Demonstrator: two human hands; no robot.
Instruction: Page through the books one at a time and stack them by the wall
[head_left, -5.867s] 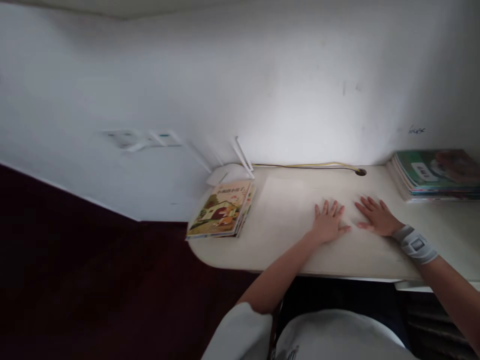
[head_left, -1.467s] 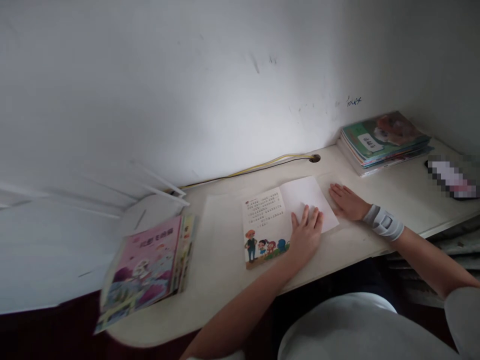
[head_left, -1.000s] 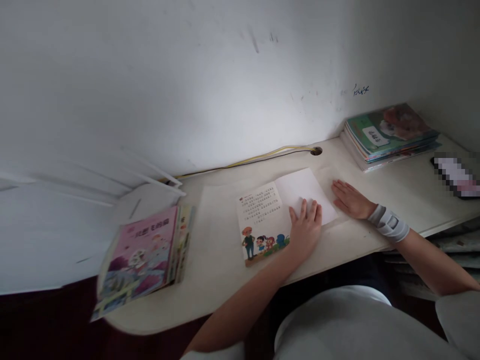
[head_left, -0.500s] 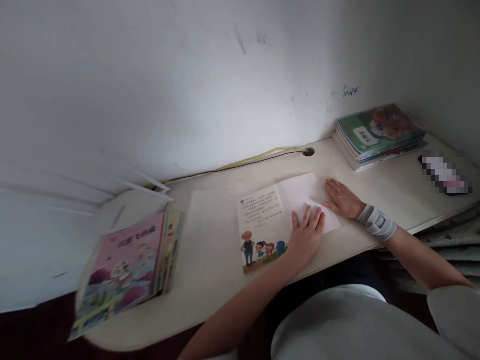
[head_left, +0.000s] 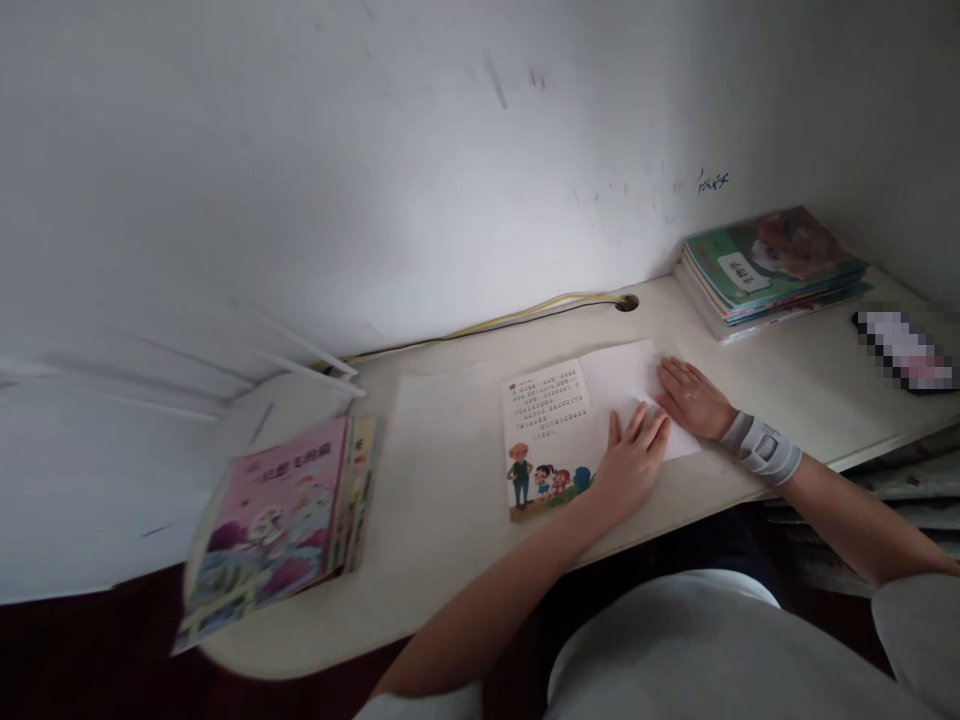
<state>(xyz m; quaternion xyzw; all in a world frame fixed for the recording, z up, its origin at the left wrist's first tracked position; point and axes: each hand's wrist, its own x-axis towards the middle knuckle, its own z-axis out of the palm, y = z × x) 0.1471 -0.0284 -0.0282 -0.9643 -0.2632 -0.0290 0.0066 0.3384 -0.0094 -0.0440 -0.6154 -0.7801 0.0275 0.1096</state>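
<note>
An open picture book [head_left: 544, 455] lies on the desk, with printed text and cartoon figures on its left page and a plain white right page [head_left: 619, 372]. My left hand [head_left: 636, 462] rests on the right page, its fingers stretched out and slightly spread. At that page's right edge lies my right hand [head_left: 696, 398], flat with fingers extended, a grey band [head_left: 765, 448] around its wrist. The two hands are close together, and neither grasps anything. My left hand and forearm cover the lower part of the white page.
Left of the book, a pile of books with a pink cover [head_left: 281, 510] on top reaches the desk's [head_left: 442, 540] rounded end. Another book stack [head_left: 772, 260] stands at the back right, near a blurred-out phone [head_left: 904, 348]. Cables [head_left: 495, 325] run along the wall into a hole.
The view has shifted slightly, so most things on the desk sit a little further right. Both hands remain flat at the white page, with little movement relative to the book.
</note>
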